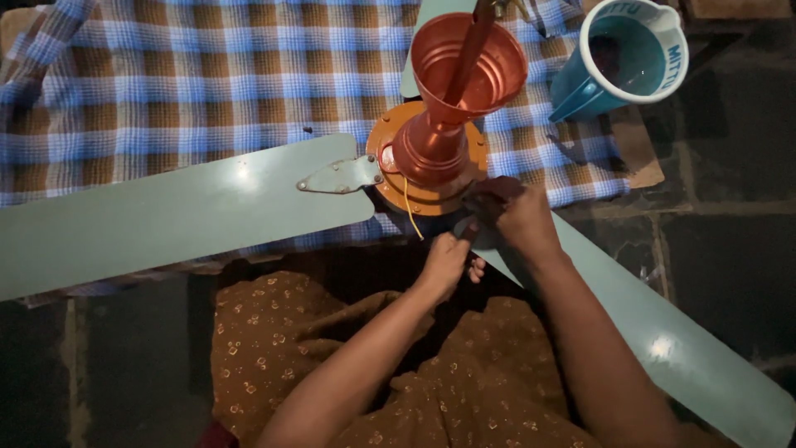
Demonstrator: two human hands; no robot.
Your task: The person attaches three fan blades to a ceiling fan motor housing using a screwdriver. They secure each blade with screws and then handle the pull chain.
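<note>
A ceiling fan lies on a checked cloth [191,75], its orange motor housing [427,158] and canopy cup [468,62] pointing up. One pale green blade [166,211] reaches left, another [663,332] runs to the lower right. My right hand [518,217] presses a dark rag against the root of the lower-right blade, beside the motor. My left hand [445,261] is curled just below the motor, gripping something small and dark at the blade bracket; what it is cannot be made out. A yellow wire [410,211] hangs from the motor.
A blue plastic jug [630,54] with a white rim stands at the back right, partly on the cloth. The dark stone floor [730,207] surrounds the cloth. My lap in brown patterned fabric [332,348] fills the foreground.
</note>
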